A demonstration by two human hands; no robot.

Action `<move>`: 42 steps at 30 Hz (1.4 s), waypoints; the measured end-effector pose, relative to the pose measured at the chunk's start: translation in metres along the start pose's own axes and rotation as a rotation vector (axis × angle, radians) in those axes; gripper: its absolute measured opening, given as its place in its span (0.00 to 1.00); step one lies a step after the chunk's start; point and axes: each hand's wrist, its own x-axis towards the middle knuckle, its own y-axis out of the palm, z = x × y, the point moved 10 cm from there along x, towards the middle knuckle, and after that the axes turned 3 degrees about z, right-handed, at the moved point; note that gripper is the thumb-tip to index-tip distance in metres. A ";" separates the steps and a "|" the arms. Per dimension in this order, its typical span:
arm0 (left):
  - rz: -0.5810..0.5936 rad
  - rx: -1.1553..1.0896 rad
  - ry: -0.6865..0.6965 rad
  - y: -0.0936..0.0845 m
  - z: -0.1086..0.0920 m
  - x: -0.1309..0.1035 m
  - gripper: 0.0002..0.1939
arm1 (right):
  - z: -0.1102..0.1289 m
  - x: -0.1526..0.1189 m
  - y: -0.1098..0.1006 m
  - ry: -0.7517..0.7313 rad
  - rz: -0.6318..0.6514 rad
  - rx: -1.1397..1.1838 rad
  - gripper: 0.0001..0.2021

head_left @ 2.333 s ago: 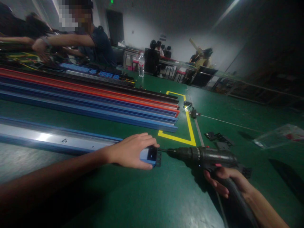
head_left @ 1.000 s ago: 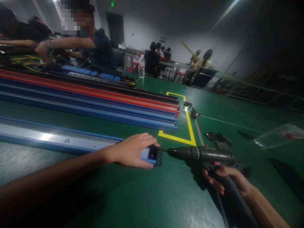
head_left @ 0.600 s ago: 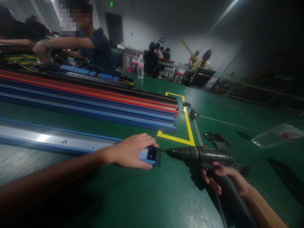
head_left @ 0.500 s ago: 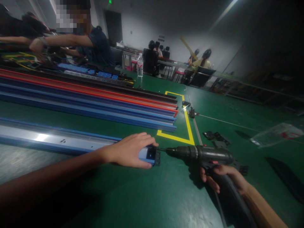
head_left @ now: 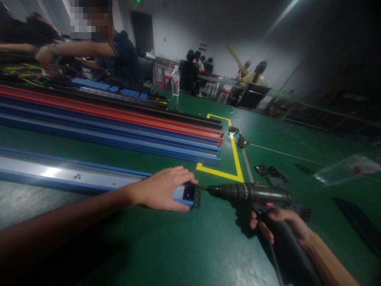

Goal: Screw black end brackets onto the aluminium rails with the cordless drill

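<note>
My left hand [head_left: 165,190] is closed over the right end of a long blue rail with a silver face [head_left: 98,176], thumb on the near edge and fingers over the far side. A black end cap [head_left: 197,198] sits at that end of the rail. My right hand [head_left: 281,222] grips the handle of a black power drill [head_left: 256,194], fingers around the trigger area. The drill lies level, its thin bit [head_left: 203,187] pointing left and meeting the end cap near my left fingertips. Whether a screw is at the tip is too small to tell.
Blue and red rails [head_left: 166,131] lie side by side beyond the held one, ending inside a yellow tape outline [head_left: 238,159]. Black parts [head_left: 272,172] and a clear plastic bag [head_left: 345,171] lie to the right. A water bottle [head_left: 175,81] stands farther back; a co-worker [head_left: 125,55] works across the table.
Almost nothing differs. Both hands, the rail and the drill hold their places; the co-worker's arm has shifted slightly.
</note>
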 end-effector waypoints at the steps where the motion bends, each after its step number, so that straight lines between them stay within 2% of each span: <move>1: -0.003 -0.001 -0.001 0.000 0.000 0.000 0.32 | 0.000 0.000 0.001 0.003 0.006 0.004 0.19; 6: 0.002 0.012 -0.008 0.000 0.000 0.000 0.32 | 0.002 0.002 0.011 -0.003 0.064 0.054 0.23; 12: 0.029 0.023 -0.010 0.002 -0.001 0.000 0.32 | 0.001 0.002 0.017 0.033 0.071 0.081 0.25; 21: 0.029 0.023 -0.011 0.003 0.002 -0.001 0.32 | -0.001 0.002 0.010 0.020 0.116 0.061 0.18; 42: 0.021 0.024 -0.027 0.002 0.002 -0.001 0.32 | 0.001 0.002 0.004 0.016 0.034 0.050 0.14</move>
